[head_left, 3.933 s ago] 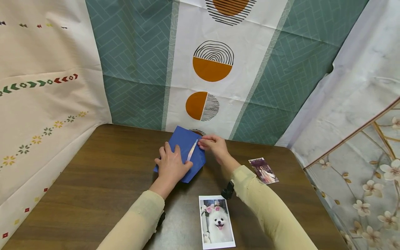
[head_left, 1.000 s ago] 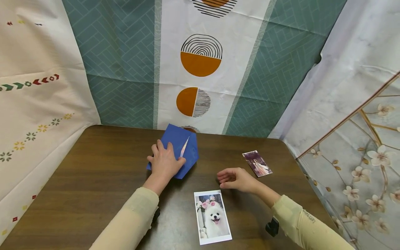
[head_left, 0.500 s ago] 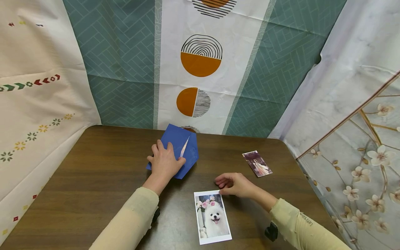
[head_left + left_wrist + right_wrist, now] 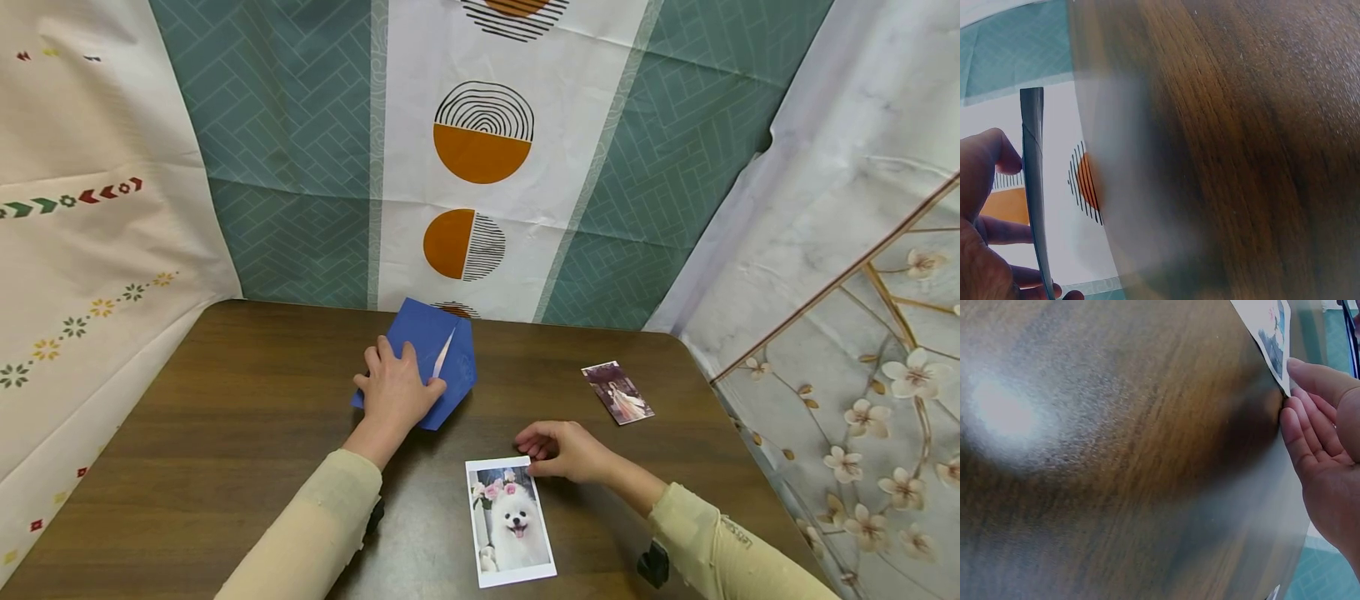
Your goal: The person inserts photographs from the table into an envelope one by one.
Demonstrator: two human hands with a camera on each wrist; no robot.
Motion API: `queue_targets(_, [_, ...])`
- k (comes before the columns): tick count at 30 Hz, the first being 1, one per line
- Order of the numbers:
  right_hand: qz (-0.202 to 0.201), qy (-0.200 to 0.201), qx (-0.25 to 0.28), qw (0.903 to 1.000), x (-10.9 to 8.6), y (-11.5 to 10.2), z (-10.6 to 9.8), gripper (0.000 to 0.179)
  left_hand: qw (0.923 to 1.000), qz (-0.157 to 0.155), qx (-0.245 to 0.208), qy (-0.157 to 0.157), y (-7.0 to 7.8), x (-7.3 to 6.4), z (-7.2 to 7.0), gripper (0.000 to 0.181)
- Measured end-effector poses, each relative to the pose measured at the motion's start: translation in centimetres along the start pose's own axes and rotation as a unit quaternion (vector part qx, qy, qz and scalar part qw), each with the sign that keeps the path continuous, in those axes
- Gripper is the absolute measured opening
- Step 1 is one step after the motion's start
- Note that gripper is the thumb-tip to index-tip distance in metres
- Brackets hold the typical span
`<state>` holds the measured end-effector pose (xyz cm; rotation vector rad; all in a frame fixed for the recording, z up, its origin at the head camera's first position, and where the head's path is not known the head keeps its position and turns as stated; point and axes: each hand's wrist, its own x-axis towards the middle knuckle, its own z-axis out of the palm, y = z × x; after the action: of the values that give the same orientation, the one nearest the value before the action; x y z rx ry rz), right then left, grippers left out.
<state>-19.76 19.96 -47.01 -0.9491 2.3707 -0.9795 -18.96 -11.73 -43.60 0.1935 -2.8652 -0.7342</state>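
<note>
My left hand (image 4: 397,387) grips a blue envelope (image 4: 423,323) by its near left part, with the fingers spread over it and the thumb beside a narrow pale opening (image 4: 443,354). In the left wrist view the envelope (image 4: 1033,150) shows edge-on as a thin dark strip against the fingers. A white-bordered photo of a white dog (image 4: 513,529) lies on the table nearer me. My right hand (image 4: 573,452) is at its upper right corner. The right wrist view shows that corner of the dog photo (image 4: 1270,328) between the thumb and the curled fingers.
A smaller purple-toned photo of a figure in a pale dress (image 4: 618,392) lies to the right on the brown wooden table (image 4: 262,467). Patterned cloths hang around the table: a teal and white one (image 4: 315,167) behind, others at both sides.
My right hand has left the envelope, moved down and right, then come in to the dog photo's upper right corner. My left hand stays on the envelope. The view has shifted slightly.
</note>
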Motion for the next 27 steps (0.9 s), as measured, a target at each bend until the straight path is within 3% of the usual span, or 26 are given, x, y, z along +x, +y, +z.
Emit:
queue_targets(8, [-0.03,0.019,-0.069,0.997,-0.2,-0.2,0.8,0.033,1.0,-0.003,0.001,-0.003,0.1,-0.1,0.0,0.078])
queue_targets(18, [-0.045,0.016,-0.093,0.9945,-0.4,-0.4,1.1,0.026,1.0,-0.003,0.004,-0.002,0.0,-0.1,0.1,0.078])
queue_targets(27, [-0.053,0.041,-0.097,0.9931,-0.8,-0.4,1.6,0.026,1.0,-0.004,0.006,-0.003,0.1,-0.3,0.1,0.078])
